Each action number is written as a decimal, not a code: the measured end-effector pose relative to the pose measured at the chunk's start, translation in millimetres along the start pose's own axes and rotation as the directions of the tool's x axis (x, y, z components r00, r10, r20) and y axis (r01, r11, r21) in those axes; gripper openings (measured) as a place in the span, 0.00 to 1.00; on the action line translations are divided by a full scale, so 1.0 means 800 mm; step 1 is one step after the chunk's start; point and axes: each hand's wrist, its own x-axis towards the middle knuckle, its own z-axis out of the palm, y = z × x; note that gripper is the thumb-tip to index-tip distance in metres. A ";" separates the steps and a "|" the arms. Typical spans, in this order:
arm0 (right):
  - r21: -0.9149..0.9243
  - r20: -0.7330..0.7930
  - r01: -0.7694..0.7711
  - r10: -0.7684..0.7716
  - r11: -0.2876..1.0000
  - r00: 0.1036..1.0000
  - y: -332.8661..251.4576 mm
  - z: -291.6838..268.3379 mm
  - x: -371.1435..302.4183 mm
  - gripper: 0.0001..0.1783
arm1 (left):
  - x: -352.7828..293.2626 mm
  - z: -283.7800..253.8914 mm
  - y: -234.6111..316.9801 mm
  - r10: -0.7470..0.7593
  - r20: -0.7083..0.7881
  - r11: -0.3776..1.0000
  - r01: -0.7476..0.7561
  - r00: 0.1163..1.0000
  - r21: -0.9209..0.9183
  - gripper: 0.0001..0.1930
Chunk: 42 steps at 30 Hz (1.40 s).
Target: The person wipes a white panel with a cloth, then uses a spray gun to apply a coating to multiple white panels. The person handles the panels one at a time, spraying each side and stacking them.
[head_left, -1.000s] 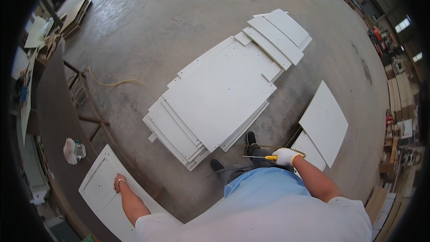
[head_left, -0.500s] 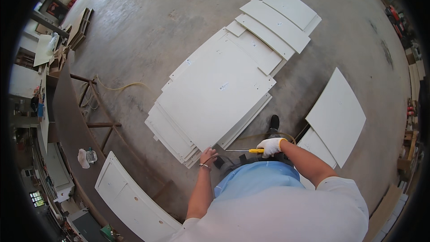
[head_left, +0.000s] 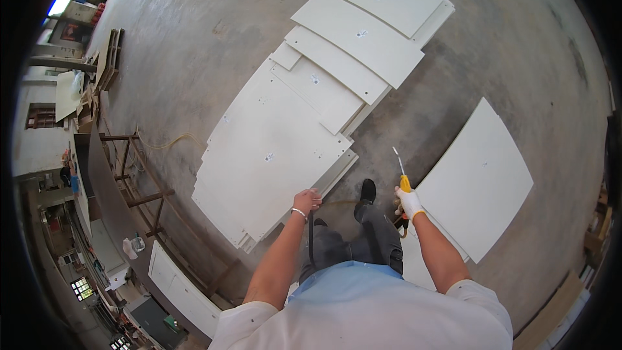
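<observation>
In my gloved right hand (head_left: 409,202) is a yellow air blow gun (head_left: 405,183), its thin metal nozzle pointing up and away over the floor. A short orange and yellow hose end shows below that hand. My bare left hand (head_left: 307,200), with a bracelet at the wrist, is curled near the close edge of a stack of white panels (head_left: 269,149). A black strip (head_left: 311,240) hangs from its fingers toward my lap; what kind of strip it is, I cannot make out. Another white panel (head_left: 483,175) lies to the right of the gloved hand.
Farther off, white panels (head_left: 359,29) overlap in a long row on the concrete floor (head_left: 175,45). At left stands a dark bench (head_left: 120,188) on a rusty metal frame (head_left: 152,198), a white panel (head_left: 181,285) against it. A pale yellow hose (head_left: 172,144) trails behind the frame.
My right hand has swung outward to the right, turning the blow gun from pointing left to pointing away. The left hand has moved slightly away from my body, and the view has shifted.
</observation>
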 end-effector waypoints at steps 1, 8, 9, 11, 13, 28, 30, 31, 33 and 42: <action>0.103 -0.033 0.074 -0.071 0.992 0.997 0.001 -0.021 -0.001 0.17 | 0.010 0.034 0.010 0.072 0.037 0.993 -0.075 0.997 0.089 0.19; -0.675 0.193 0.381 -0.346 0.632 0.918 0.029 -0.055 -0.005 0.16 | 0.046 0.215 0.045 0.062 0.210 0.939 -0.128 0.976 0.318 0.15; -0.459 -0.060 0.205 -0.261 0.864 0.963 0.032 -0.051 -0.001 0.16 | 0.050 0.230 0.048 0.033 0.208 0.944 -0.099 0.978 0.316 0.14; 0.054 -0.211 0.040 -0.028 0.998 0.977 0.037 -0.043 0.002 0.16 | 0.064 0.252 0.052 -0.029 0.193 0.948 -0.034 0.981 0.316 0.15; -0.207 -0.091 0.012 -0.031 0.978 0.995 0.034 -0.040 0.004 0.18 | 0.088 0.272 0.057 -0.126 0.190 0.964 0.075 0.974 0.256 0.17; -0.445 -0.196 0.142 -0.250 0.884 0.948 0.035 -0.008 -0.028 0.14 | 0.386 0.541 0.300 -0.005 0.248 0.723 0.175 0.969 -0.669 0.28; -0.484 -0.143 0.104 -0.196 0.869 0.970 0.033 0.003 -0.031 0.15 | 0.380 0.538 0.297 -0.022 0.208 0.788 0.145 0.978 -0.598 0.27; -0.502 -0.160 0.088 -0.192 0.860 0.968 0.031 0.008 -0.033 0.15 | 0.374 0.529 0.290 0.017 0.216 0.791 0.119 0.976 -0.600 0.26; -0.543 -0.153 0.115 -0.233 0.832 0.960 0.020 0.013 -0.034 0.16 | 0.355 0.502 0.266 0.048 0.211 0.811 0.085 0.976 -0.578 0.25; -0.633 -0.121 -0.017 -0.077 0.774 0.990 -0.031 0.013 0.013 0.21 | 0.292 0.234 0.120 -0.122 0.104 0.991 0.126 0.987 -0.040 0.25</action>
